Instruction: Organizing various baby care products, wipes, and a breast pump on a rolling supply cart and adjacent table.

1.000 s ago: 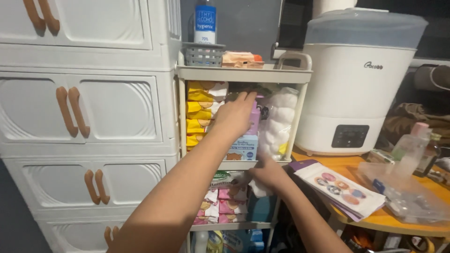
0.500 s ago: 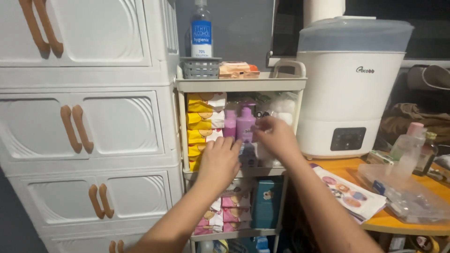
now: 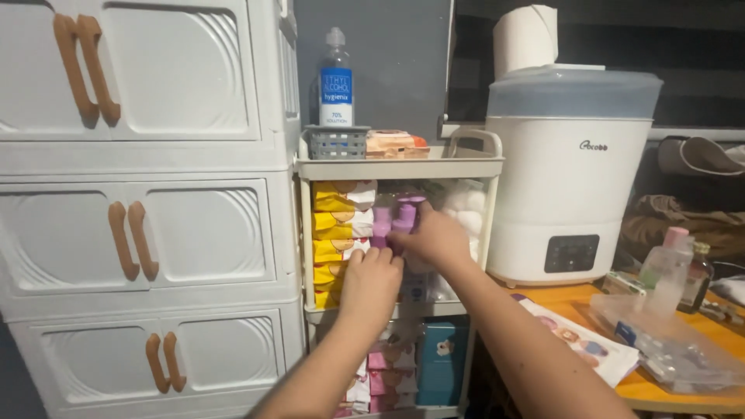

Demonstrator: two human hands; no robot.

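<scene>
Both my hands reach into the middle shelf of a narrow cream shelf cart. My right hand wraps around a purple bottle that stands upright beside a second, smaller purple bottle. My left hand lies just below, fingers curled near the bottles' bases, and what it touches is hidden. A stack of yellow wipe packs fills the shelf's left side. A bag of white cotton balls sits at the right.
White plastic drawers with orange handles stand left of the cart. On top of the cart: an alcohol bottle, a grey basket. A large white steriliser sits on an orange table with a clear bag and small bottles. Pink packs fill the lower shelf.
My left hand came down from the purple bottles to the shelf's lower part. My right hand rose from the lower shelf and closed on a purple bottle. The camera tilted upward.
</scene>
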